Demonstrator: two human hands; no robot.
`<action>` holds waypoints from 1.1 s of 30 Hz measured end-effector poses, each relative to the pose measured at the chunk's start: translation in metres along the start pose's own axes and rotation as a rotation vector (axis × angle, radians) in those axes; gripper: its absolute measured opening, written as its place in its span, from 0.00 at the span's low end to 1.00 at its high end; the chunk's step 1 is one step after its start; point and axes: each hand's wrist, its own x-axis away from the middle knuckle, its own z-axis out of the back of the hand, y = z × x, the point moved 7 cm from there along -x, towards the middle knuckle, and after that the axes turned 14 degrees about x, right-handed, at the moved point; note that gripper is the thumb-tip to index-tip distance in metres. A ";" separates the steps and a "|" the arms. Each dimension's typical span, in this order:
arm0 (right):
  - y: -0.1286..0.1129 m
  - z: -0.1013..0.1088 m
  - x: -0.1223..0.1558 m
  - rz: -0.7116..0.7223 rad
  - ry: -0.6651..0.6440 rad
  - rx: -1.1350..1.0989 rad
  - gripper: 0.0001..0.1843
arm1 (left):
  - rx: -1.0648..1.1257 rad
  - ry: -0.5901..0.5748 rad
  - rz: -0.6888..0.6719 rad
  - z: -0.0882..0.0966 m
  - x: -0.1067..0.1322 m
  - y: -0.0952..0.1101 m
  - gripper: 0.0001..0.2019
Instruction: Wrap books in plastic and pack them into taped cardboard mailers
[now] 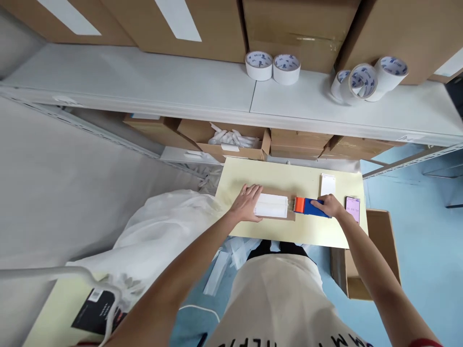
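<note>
On the small table [289, 233], the left hand [247, 202] lies flat, fingers spread, on the left end of a white packet [271, 206] resting on cardboard [280, 218] mid-table. The right hand [328, 206] is closed around a tape dispenser [306, 206] at the packet's right end. This looks like a taping pass. Drawing the dispenser along calls for the flat hand to press down firmly.

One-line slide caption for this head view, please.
Left hand rests on a white packet on the pale table while the right hand holds a blue-and-orange tape dispenser beside it.
</note>
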 end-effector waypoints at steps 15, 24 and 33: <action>0.014 -0.016 -0.012 0.131 0.001 -0.166 0.33 | -0.059 -0.072 -0.037 -0.068 -0.046 0.093 0.54; 0.026 0.001 0.006 -0.143 -0.167 0.291 0.34 | -0.104 -0.139 -0.031 -0.066 -0.047 0.097 0.50; -0.012 -0.007 0.010 -0.245 -0.031 0.424 0.26 | -0.177 -0.155 0.141 -0.063 -0.063 0.120 0.32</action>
